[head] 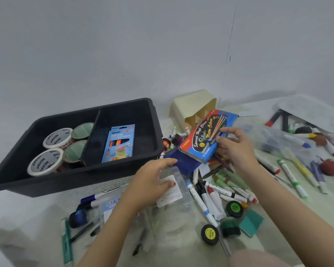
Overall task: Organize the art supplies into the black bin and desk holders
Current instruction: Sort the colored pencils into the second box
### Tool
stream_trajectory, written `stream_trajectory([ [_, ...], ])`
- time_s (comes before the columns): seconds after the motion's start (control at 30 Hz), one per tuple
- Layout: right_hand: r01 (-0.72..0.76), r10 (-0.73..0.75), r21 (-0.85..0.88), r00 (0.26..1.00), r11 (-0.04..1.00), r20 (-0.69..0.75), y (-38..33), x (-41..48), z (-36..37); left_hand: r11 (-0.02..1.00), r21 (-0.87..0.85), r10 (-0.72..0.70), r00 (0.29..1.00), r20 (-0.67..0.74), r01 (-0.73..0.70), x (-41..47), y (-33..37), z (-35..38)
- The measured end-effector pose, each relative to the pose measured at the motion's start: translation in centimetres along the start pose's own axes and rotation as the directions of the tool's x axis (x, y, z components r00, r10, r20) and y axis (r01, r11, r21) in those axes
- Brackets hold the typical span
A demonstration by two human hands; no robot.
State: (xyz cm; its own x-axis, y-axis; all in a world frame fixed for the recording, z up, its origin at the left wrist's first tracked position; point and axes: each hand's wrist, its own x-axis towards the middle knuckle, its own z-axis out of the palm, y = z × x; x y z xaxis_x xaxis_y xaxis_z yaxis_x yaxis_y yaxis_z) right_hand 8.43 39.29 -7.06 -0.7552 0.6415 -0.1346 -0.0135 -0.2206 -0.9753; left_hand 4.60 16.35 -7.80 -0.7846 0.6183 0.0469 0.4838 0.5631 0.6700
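Observation:
The black bin point(154, 130) stands at the left with a divider. Its left part holds white-lidded tubs point(57, 138), and a blue neon pencil box point(120, 143) leans in its right part. My right hand point(233, 149) grips the near end of a red and blue watercolour box point(202, 135), raised and tilted over the clutter. My left hand point(152, 182) holds a clear plastic case with a white label point(172, 191), thumb on the label. A cream desk holder point(193, 106) lies on its side behind the box.
Markers point(291, 176), pens and small paint pots point(209, 234) are scattered over the pale table at the centre and right. A clear plastic container point(274, 137) and a lid point(312, 110) lie at the far right. A green ruler point(67, 241) lies near the front left.

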Motion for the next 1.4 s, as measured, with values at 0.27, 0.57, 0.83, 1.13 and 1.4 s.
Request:
stream_trajectory([
  [0.27, 0.050, -0.032, -0.114, 0.988, 0.992, 0.152, -0.1, -2.6, -4.1, 0.844, -0.537, -0.039, 0.998, -0.043, 0.010, 1.2, 2.8, 1.1],
  [0.57, -0.005, 0.092, -0.228, 0.924, 0.974, 0.372, 1.0, -4.5, -6.9, 0.801, -0.580, -0.101, 0.988, 0.114, 0.149, 3.3, 4.7, 3.2],
  [0.83, 0.015, 0.107, -0.302, 0.918, 0.953, 0.382, -0.2, -2.1, -10.2, 0.855, -0.504, -0.120, 0.992, 0.037, 0.123, 5.6, 7.1, 6.1],
  [1.13, 0.005, 0.177, -0.400, 0.891, 0.917, 0.418, -2.7, 1.1, -16.2, 0.848, -0.484, -0.299, 0.950, -0.095, 0.218, 8.9, 8.8, 9.1],
  [1.4, 0.028, 0.109, -0.337, 0.917, 0.941, 0.382, -5.2, 4.4, -22.9, 0.981, 0.059, -0.139, 0.885, -0.445, 0.184, 10.3, 11.1, 11.9],
])
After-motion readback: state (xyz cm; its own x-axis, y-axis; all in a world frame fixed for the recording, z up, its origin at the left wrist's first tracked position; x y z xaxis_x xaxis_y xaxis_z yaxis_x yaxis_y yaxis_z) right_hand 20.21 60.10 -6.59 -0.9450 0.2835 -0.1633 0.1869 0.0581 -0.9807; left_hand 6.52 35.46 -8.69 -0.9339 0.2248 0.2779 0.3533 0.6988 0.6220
